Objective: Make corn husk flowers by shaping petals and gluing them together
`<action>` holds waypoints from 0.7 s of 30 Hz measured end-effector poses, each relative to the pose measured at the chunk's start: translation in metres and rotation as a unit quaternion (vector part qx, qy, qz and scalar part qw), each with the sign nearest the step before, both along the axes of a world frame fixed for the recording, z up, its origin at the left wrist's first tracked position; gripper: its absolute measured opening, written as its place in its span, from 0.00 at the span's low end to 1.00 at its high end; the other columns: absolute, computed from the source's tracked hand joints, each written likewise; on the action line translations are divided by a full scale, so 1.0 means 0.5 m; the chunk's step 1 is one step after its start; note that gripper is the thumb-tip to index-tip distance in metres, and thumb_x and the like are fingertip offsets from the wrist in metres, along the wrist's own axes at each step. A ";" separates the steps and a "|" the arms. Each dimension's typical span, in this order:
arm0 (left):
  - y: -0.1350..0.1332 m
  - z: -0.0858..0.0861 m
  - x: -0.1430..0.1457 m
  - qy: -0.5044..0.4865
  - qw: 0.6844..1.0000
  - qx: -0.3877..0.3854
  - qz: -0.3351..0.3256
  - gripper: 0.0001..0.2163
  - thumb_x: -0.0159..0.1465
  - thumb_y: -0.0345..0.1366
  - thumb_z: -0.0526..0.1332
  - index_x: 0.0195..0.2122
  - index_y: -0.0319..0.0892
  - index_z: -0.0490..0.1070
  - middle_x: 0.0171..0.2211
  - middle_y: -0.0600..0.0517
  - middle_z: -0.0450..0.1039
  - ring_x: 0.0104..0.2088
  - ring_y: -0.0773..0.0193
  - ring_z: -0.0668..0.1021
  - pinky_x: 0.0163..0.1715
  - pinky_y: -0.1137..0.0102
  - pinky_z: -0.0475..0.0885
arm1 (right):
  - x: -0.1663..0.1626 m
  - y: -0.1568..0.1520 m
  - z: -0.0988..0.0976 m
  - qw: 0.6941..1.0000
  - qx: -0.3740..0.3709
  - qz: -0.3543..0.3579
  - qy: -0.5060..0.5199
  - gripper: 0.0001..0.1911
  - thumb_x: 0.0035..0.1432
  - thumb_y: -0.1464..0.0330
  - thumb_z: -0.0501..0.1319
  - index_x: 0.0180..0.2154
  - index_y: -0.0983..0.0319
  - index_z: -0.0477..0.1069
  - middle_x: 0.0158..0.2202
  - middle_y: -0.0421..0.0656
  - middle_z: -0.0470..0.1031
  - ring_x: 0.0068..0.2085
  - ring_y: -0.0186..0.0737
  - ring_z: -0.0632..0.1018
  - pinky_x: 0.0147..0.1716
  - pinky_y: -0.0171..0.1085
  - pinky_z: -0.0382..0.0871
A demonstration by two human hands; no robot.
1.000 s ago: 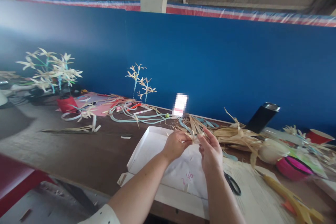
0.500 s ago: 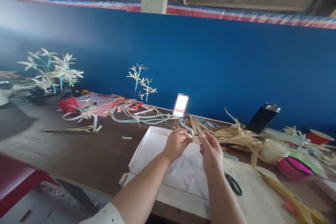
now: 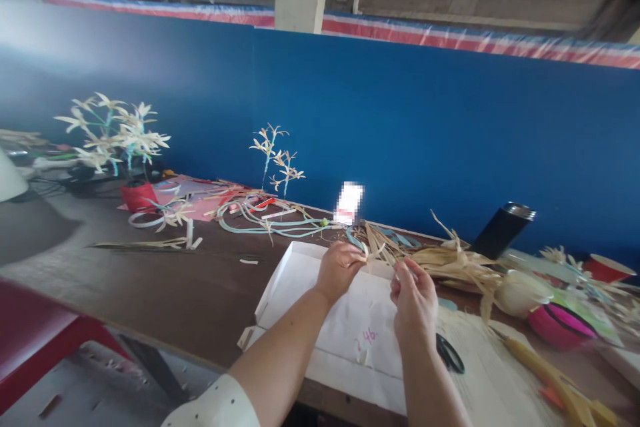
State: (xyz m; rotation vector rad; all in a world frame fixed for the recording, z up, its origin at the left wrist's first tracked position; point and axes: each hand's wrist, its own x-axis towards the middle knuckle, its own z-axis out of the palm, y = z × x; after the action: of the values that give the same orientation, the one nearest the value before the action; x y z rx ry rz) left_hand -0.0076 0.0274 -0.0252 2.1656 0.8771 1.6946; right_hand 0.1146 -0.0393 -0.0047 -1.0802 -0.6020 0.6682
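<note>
My left hand is closed in a pinch on a small pale husk flower, whose narrow petals stick out past the fingertips. To its right, my right hand is also pinched shut, a short gap away from the flower. What its fingertips hold, if anything, is too small to make out. Both hands are above a shallow white cardboard box with pink numbers written on it. A bundle of dried corn husks lies just beyond my right hand.
Black-handled scissors, a pink pouch and a dark thermos are on the right. At the back stand a lit phone and husk flower stems. A red pot of husk flowers stands left, near pale blue cords.
My right hand has drawn away to the right from my left, widening the gap between them. Flower petals now show between the hands. The view has shifted slightly.
</note>
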 end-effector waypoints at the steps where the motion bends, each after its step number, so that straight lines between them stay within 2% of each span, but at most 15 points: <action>1: 0.000 0.001 0.000 -0.003 1.000 0.007 0.003 0.04 0.57 0.33 0.63 0.26 0.43 0.76 0.31 0.53 0.77 0.35 0.65 0.74 0.40 0.69 0.68 | -0.003 -0.006 -0.005 1.000 -0.018 0.015 0.005 0.24 0.44 0.57 0.67 0.41 0.60 0.67 0.25 0.35 0.68 0.18 0.24 0.62 0.15 0.26 0.52; 6: -0.001 0.002 -0.002 0.016 0.999 0.027 0.008 0.04 0.57 0.32 0.62 0.28 0.42 0.76 0.32 0.53 0.77 0.35 0.65 0.74 0.41 0.69 0.69 | -0.020 -0.026 -0.027 0.994 -0.028 0.107 -0.024 0.25 0.47 0.54 0.64 0.44 0.61 0.66 0.28 0.40 0.73 0.18 0.24 0.60 0.15 0.27 0.51; 11: -0.005 0.001 -0.002 0.028 1.000 0.007 0.007 0.05 0.58 0.35 0.62 0.29 0.42 0.77 0.32 0.52 0.77 0.36 0.64 0.74 0.41 0.69 0.69 | -0.028 -0.023 -0.022 0.984 -0.023 0.167 -0.049 0.32 0.43 0.58 0.69 0.48 0.61 0.63 0.26 0.38 0.72 0.19 0.27 0.62 0.17 0.29 0.52; 16: -0.007 0.004 -0.001 0.043 0.998 -0.032 -0.019 0.06 0.58 0.37 0.61 0.29 0.43 0.77 0.32 0.53 0.77 0.36 0.65 0.74 0.42 0.69 0.68 | -0.023 -0.016 -0.028 0.986 -0.011 0.159 -0.058 0.33 0.42 0.59 0.69 0.50 0.61 0.63 0.25 0.37 0.71 0.20 0.28 0.62 0.18 0.29 0.53; 21: -0.008 0.004 -0.001 0.037 0.997 -0.061 -0.033 0.05 0.58 0.35 0.62 0.29 0.44 0.77 0.33 0.53 0.77 0.37 0.64 0.75 0.42 0.69 0.68 | -0.022 -0.010 -0.040 0.990 -0.010 0.126 -0.057 0.36 0.38 0.59 0.69 0.50 0.62 0.64 0.23 0.36 0.70 0.19 0.27 0.61 0.17 0.29 0.51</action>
State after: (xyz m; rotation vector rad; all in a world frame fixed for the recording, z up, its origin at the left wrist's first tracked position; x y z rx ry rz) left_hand -0.0079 0.0235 -0.0231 2.1638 0.8936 1.4976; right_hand 0.1035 -0.0445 -0.0248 -1.0755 -0.8400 0.8361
